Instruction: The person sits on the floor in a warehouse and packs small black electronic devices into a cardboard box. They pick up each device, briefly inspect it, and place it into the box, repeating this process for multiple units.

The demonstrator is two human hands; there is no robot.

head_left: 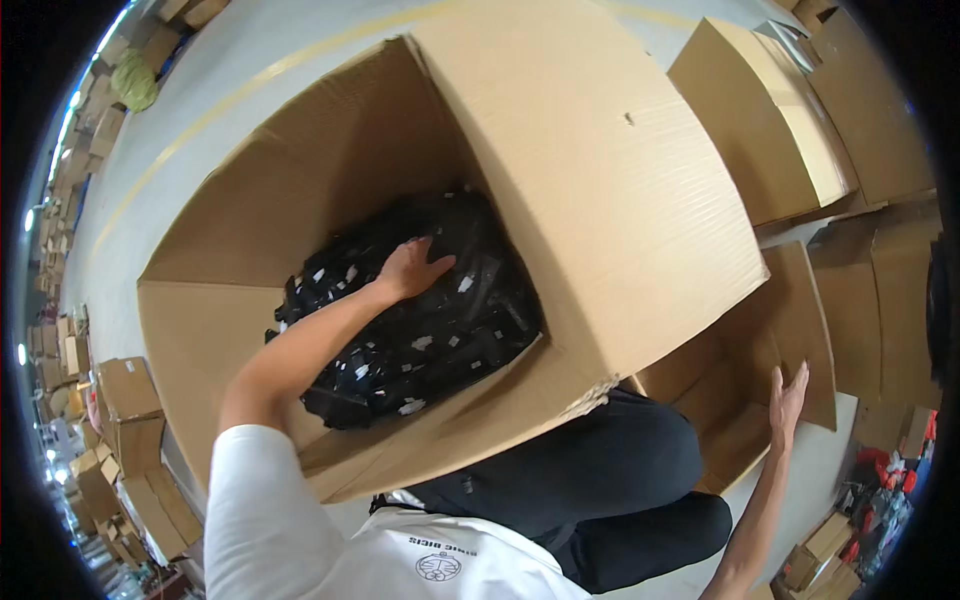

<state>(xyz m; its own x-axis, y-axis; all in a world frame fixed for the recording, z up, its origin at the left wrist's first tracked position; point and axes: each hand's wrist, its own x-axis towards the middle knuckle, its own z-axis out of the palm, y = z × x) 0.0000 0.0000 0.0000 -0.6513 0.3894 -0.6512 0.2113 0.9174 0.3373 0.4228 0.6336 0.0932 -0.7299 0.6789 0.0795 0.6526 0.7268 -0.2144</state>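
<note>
A large open cardboard box (pixel 640 180) stands in front of me. Inside it lies a heap of black plastic-wrapped packages (pixel 450 320) with small white labels. My left hand (pixel 412 270) reaches into this box over the heap, thumb and fingers apart, its fingertips at the black plastic. I cannot make out how firmly it touches. My right hand (pixel 788 400) is out to the right, open, fingers stretched upward and nothing in it. Beside it is a second open cardboard box (pixel 730 380), with a raised flap just behind the fingers.
More open cardboard boxes (pixel 770 120) stand at the far right. Stacked cartons (pixel 140 430) line the left side. A yellow line (pixel 270 72) crosses the grey floor (pixel 215 105). At lower right lies a pile of red and dark things (pixel 885 495). My bent legs (pixel 580 450) are close to the box.
</note>
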